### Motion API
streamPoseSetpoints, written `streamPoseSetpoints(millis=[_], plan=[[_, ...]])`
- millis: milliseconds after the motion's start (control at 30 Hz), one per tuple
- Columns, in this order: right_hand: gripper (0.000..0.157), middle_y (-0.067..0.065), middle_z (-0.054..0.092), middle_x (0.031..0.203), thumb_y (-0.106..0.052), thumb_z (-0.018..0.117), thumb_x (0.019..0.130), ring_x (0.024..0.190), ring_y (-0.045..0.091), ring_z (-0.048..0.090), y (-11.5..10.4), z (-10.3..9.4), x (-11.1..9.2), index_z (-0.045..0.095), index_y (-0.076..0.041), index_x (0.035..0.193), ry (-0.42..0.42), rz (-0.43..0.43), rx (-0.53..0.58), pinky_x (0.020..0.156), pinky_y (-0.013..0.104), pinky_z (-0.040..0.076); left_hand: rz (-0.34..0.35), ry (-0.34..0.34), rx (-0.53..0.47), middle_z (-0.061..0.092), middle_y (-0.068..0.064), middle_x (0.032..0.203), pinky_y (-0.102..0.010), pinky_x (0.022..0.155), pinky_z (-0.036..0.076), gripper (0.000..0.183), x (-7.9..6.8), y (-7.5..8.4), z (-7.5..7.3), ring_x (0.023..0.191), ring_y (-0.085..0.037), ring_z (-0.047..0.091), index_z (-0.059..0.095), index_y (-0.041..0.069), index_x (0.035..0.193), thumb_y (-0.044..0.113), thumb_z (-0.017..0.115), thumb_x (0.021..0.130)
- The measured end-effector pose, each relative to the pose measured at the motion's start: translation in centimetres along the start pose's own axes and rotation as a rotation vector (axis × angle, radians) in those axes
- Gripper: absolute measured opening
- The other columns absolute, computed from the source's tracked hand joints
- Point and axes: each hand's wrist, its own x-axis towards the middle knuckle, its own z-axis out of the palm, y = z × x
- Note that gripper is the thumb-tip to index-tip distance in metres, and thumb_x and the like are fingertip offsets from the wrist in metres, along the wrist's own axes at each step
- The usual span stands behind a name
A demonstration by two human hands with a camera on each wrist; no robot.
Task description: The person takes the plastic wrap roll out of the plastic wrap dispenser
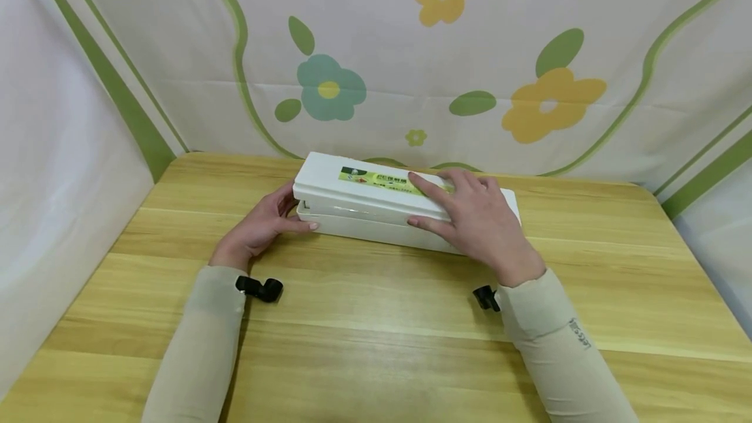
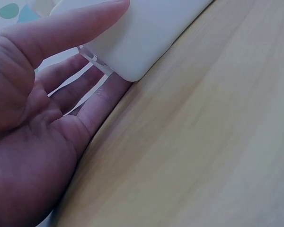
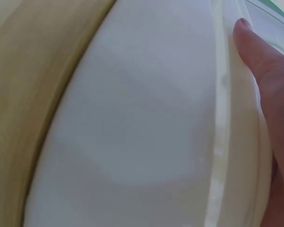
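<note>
A long white cling film box [image 1: 364, 224] lies on the wooden table, its label showing a green and yellow print. Its lid [image 1: 323, 178] is raised at the left end, leaving a gap above the lower part where a clear strip shows. My left hand [image 1: 261, 224] grips the box's left end, thumb on the front wall and fingers behind the end; the left wrist view shows the thumb against the white wall [image 2: 142, 42]. My right hand [image 1: 478, 217] holds the lid toward its right side, thumb at the front edge and fingers over the top.
The wooden table [image 1: 364, 351] has rounded back corners. Behind it hangs a white curtain [image 1: 388, 38] printed with flowers, and more cloth hangs at both sides. Black wrist mounts [image 1: 261, 289] sit at both sleeves.
</note>
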Motion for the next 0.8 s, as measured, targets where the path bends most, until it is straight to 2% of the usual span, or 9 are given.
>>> streamPoseSetpoints(millis=[100,267,400,533,633,700,800], plan=[[0.074,0.015,0.061,0.147,-0.073,0.063,0.097,0.135,0.038,0.061,0.2,-0.2,0.0,0.046,-0.044,0.162,0.025,0.005,-0.004,0.106,0.064,0.046,0.003,-0.004,-0.009,0.034,-0.007,0.176,-0.053,0.135,0.017,0.099,0.0,0.0,0.0,0.167,-0.026,0.021,0.033,0.015,0.171,-0.002,0.084,0.088],[0.074,0.015,0.061,0.146,-0.072,0.064,0.097,0.134,0.039,0.061,0.5,-0.4,-0.1,0.047,-0.043,0.162,0.033,0.017,0.000,0.106,0.064,0.046,-0.009,-0.006,-0.007,0.036,-0.009,0.174,-0.055,0.134,0.019,0.100,0.1,-0.2,0.0,0.165,-0.028,0.025,0.031,0.017,0.171,-0.001,0.084,0.089],[0.073,0.015,0.060,0.147,-0.069,0.065,0.098,0.134,0.039,0.059,1.1,-0.7,-0.4,0.045,-0.043,0.163,0.025,0.053,0.020,0.106,0.065,0.045,-0.011,-0.012,0.004,0.037,-0.006,0.173,-0.048,0.131,0.027,0.098,0.1,-0.2,-0.1,0.162,-0.028,0.029,0.032,0.019,0.171,0.001,0.084,0.090],[0.073,0.016,0.059,0.150,-0.065,0.066,0.100,0.137,0.040,0.057,2.2,-1.1,-0.9,0.043,-0.043,0.165,0.016,0.083,0.027,0.107,0.068,0.044,-0.006,-0.021,0.010,0.034,-0.002,0.176,-0.028,0.124,0.035,0.098,0.1,-0.3,-0.2,0.163,-0.026,0.029,0.032,0.022,0.171,0.002,0.084,0.090],[0.072,0.017,0.058,0.151,-0.061,0.068,0.101,0.138,0.040,0.056,3.5,-1.5,-1.5,0.042,-0.042,0.165,0.009,0.103,0.033,0.108,0.070,0.043,0.003,-0.033,-0.008,0.032,0.000,0.177,-0.017,0.117,0.036,0.098,0.1,-0.4,-0.2,0.164,-0.024,0.026,0.030,0.023,0.172,0.002,0.082,0.091],[0.072,0.019,0.058,0.151,-0.059,0.069,0.101,0.138,0.041,0.055,4.6,-1.7,-2.0,0.043,-0.041,0.165,0.007,0.118,0.036,0.109,0.071,0.042,0.003,-0.041,-0.021,0.029,0.000,0.178,-0.015,0.116,0.036,0.098,0.1,-0.6,-0.1,0.165,-0.024,0.024,0.029,0.023,0.172,0.001,0.082,0.092],[0.072,0.021,0.057,0.151,-0.056,0.071,0.100,0.140,0.043,0.052,6.1,-2.1,-3.1,0.044,-0.040,0.165,0.002,0.152,0.052,0.110,0.072,0.040,-0.006,-0.051,-0.030,0.027,0.002,0.179,-0.021,0.123,0.033,0.099,0.1,-0.7,-0.1,0.166,-0.022,0.021,0.027,0.024,0.173,0.002,0.081,0.093]])
